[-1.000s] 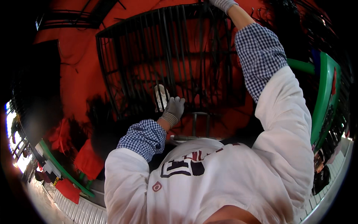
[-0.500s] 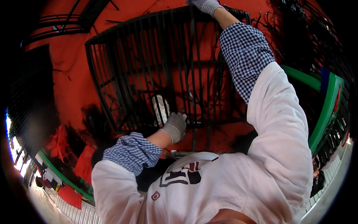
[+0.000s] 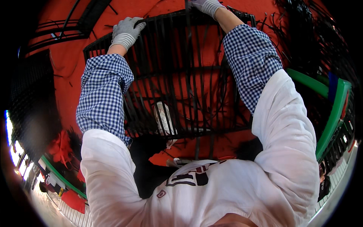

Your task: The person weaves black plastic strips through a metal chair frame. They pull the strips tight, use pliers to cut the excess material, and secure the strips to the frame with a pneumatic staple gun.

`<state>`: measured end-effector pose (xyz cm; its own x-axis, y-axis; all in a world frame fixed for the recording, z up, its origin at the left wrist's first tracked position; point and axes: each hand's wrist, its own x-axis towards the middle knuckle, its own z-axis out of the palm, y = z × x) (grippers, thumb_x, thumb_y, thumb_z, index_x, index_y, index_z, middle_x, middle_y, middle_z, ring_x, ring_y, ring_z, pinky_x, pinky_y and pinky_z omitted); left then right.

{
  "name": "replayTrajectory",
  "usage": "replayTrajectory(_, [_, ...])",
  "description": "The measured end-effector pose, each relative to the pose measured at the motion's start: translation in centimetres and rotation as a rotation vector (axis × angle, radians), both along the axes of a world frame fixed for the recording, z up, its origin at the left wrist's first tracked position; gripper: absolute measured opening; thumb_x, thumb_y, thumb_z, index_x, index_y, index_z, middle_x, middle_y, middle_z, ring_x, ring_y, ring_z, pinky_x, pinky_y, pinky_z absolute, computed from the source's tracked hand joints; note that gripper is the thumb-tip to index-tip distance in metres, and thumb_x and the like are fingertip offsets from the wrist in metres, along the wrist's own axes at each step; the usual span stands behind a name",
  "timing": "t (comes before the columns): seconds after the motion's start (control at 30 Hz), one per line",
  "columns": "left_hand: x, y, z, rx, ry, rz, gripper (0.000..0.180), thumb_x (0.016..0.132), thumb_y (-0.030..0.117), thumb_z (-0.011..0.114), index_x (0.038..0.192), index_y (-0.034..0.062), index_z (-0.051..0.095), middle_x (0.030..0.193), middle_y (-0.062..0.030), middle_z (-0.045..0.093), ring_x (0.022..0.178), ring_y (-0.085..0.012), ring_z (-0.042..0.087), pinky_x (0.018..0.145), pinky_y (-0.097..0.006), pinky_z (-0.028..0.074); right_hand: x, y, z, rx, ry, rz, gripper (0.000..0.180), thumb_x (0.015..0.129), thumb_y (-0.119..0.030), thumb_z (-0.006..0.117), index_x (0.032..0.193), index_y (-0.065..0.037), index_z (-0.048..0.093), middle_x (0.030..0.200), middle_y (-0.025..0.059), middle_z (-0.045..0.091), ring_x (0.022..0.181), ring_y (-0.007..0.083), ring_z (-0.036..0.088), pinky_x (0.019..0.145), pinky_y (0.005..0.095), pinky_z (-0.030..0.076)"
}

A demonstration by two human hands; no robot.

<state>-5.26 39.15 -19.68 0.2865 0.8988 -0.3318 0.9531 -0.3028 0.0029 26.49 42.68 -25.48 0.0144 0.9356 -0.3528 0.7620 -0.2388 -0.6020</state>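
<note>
Frame, long axis crosswise to the wearer

Long axis runs left to right in front of the torso; far rail rises slightly toward the right. Slats point near to far, across that axis. Position: above the red floor, which shows through the gaps. Look: black, roughly rectangular, unevenly spaced slats, mostly straight, some thin strands bowed between them; crossbar about midway. Material cannot be told.

Left hand: at the far rail, left part, fingers bent and close together; cannot tell whether they grip. Right hand: farther right along the same rail; fingers partly cut off by the view's upper edge, hold cannot be told. Gloves: grey, banded cuffs.

White shoe visible between slats, near side. Sleeves: blue-and-white checked cloth, gathered. Shirt: white, creased. Green bar: smooth, far right.
</note>
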Motion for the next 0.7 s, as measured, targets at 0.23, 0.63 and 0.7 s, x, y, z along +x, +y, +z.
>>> replayTrajectory(0.23, [-2.5, 1.9, -2.5, -0.111, -0.499, 0.068, 0.044, 0.1, 0.05, 0.046, 0.135, 0.0285, 0.061, 0.134, -0.0022, 0.061, 0.131, -0.0254, 0.051, 0.111, -0.05, 0.032, -1.6, -0.4, 2.3, 0.033, -0.001, -0.047, 0.031, 0.088, -0.033, 0.067, 0.099, -0.006, 0.074, 0.098, 0.0157, 0.073, 0.092, 0.0315, 0.069, 0.084, 0.0379, 0.053])
replayTrajectory(0.63, [6.9, 0.3, -0.4, -0.017, -0.179, -0.021, 0.046, 0.093, 0.048, 0.058, 0.134, 0.0257, 0.061, 0.132, -0.0045, 0.062, 0.125, -0.03, 0.056, 0.11, -0.054, 0.036, -1.3, -1.5, 3.8, 0.076, -0.048, -0.031, 0.032, 0.09, -0.036, 0.065, 0.094, -0.006, 0.073, 0.098, 0.0174, 0.072, 0.091, 0.0345, 0.068, 0.083, 0.04, 0.053])
replayTrajectory(0.7, [7.3, 0.5, -0.1, -0.017, -0.161, 0.027, 0.042, 0.095, 0.04, 0.058, 0.133, 0.0234, 0.061, 0.129, -0.0064, 0.063, 0.12, -0.0309, 0.06, 0.106, -0.05, 0.044, -1.9, -1.8, 4.9, 0.054, -0.043, -0.035, 0.033, 0.09, -0.037, 0.066, 0.095, -0.005, 0.073, 0.099, 0.0176, 0.072, 0.093, 0.0343, 0.068, 0.084, 0.0399, 0.053])
